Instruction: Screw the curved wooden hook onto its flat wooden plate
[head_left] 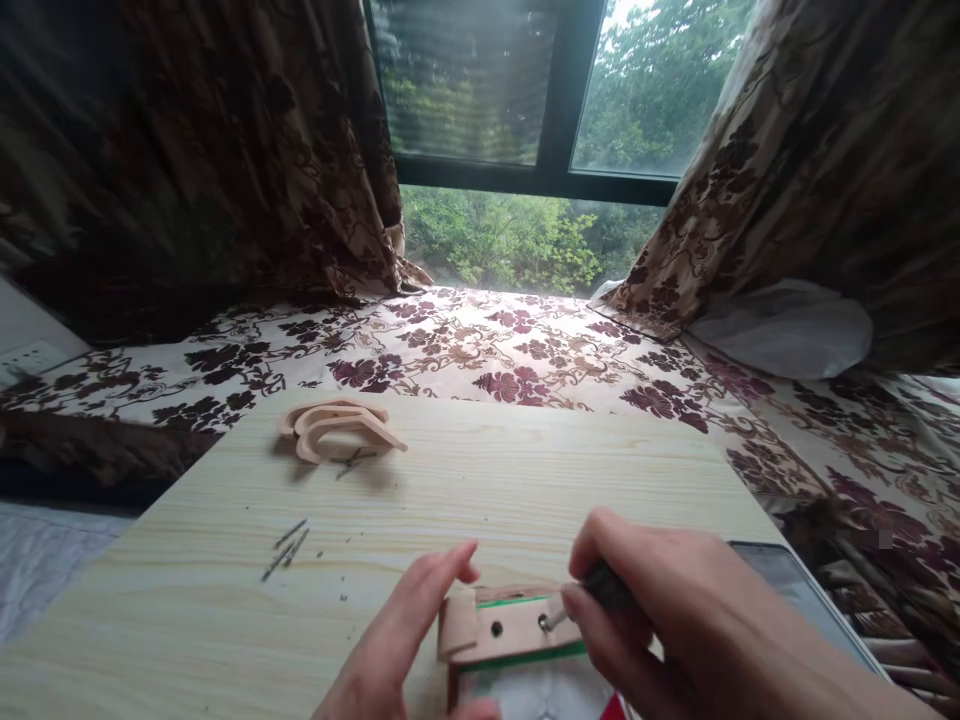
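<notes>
A pale wooden piece with two dark holes lies across a green-edged object with a whitish face near the bottom centre. My right hand is closed round a dark-handled tool, whose light shaft reaches the right-hand hole. Around the left end of the wooden piece, my left hand has its fingers apart, thumb low and partly cut off by the frame. Whether its fingertips touch the object is unclear.
Curved wooden pieces stand at the table's back left, with screws beside them. Several screws lie at left. A flat dark-screened device lies at right. Beyond the table is a floral-covered ledge.
</notes>
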